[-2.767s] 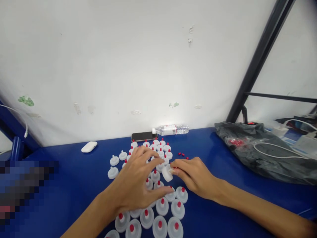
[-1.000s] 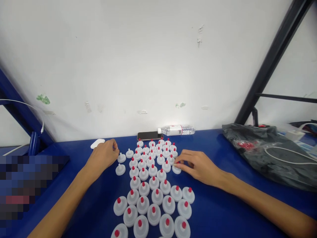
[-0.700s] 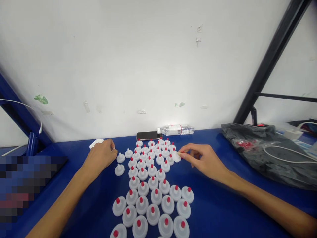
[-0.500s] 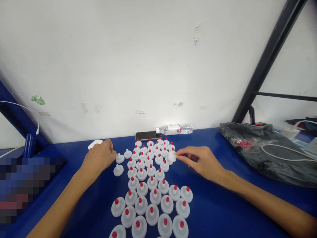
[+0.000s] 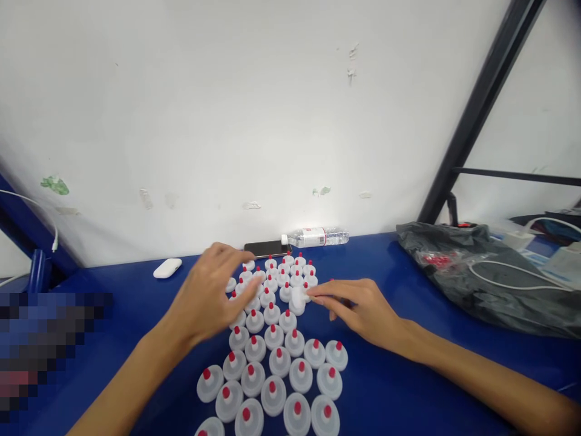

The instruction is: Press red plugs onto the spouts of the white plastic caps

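My left hand (image 5: 209,293) is over the left edge of a cluster of round white plastic lids. Its thumb and fingers are spread apart, and I see nothing between them. Each lid, such as this front white lid (image 5: 273,396), carries a narrow spout, most with a red tip. My right hand (image 5: 358,306) comes in from the right, thumb and fingertips pinched on the edge of a blurred white lid (image 5: 297,298). That lid overlaps others behind it in view. An uncapped white lid (image 5: 230,284) shows partly beside my left fingers.
A black phone (image 5: 267,249) and a clear bottle (image 5: 318,237) lie by the wall. A white earbud case (image 5: 167,268) sits at the back left. On the right are a grey plastic bag (image 5: 481,303), a small packet of red pieces (image 5: 438,260) and a white cable (image 5: 512,275).
My left hand has moved right from the uncapped lids and opened its fingers, uncovering the earbud case. My right hand has shifted slightly left and down with its lid.
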`<state>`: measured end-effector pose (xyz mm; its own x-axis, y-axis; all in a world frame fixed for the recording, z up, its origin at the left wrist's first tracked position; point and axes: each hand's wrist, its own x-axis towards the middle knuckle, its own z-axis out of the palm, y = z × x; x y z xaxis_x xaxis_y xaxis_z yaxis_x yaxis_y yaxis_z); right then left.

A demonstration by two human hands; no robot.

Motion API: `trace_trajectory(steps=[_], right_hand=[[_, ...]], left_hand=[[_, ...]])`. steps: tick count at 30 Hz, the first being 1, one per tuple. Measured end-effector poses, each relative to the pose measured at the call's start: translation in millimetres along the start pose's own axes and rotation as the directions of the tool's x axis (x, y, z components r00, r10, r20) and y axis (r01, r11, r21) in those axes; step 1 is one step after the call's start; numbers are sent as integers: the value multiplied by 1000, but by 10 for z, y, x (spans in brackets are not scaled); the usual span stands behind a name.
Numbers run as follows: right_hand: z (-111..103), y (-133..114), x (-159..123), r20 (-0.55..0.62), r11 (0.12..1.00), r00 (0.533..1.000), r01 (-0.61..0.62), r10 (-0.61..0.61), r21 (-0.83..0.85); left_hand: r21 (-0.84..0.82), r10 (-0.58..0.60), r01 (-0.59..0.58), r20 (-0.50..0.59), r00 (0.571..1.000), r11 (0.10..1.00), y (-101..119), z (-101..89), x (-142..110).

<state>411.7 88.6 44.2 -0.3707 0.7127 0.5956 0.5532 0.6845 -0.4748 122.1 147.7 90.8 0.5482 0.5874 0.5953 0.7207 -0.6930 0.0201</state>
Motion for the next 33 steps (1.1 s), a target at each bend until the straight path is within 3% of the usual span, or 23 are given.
trace_trajectory(steps=[3,6,12,19,26,30,33], right_hand=[[71,-71,-15,-23,995,1000,18,-16,103],[118,-120,-36,-37,987,999,14,-8,158],[117,-127,-33,-36,999,999,16,-15,35],[117,-69,-29,123,987,990,82,-64,-141],[43,-52,40,174,882,955,290,-240,-372],[-30,-94,94,135,775,917,390,-376,-496],[-193,48,94,103,721,914,376,-393,-583]], left_hand=[[-75,230,-227,28,973,971,273,71,-43],[-102,348,-343,24,937,934,444,173,-74],[-23,414,-416,-59,908,909,516,242,-71],[131,521,-511,-53,852,849,562,227,-73],[106,514,-507,-54,856,856,571,218,-24],[-6,440,-443,-94,893,897,604,174,9],[-118,312,-328,-136,940,937,412,54,-6]])
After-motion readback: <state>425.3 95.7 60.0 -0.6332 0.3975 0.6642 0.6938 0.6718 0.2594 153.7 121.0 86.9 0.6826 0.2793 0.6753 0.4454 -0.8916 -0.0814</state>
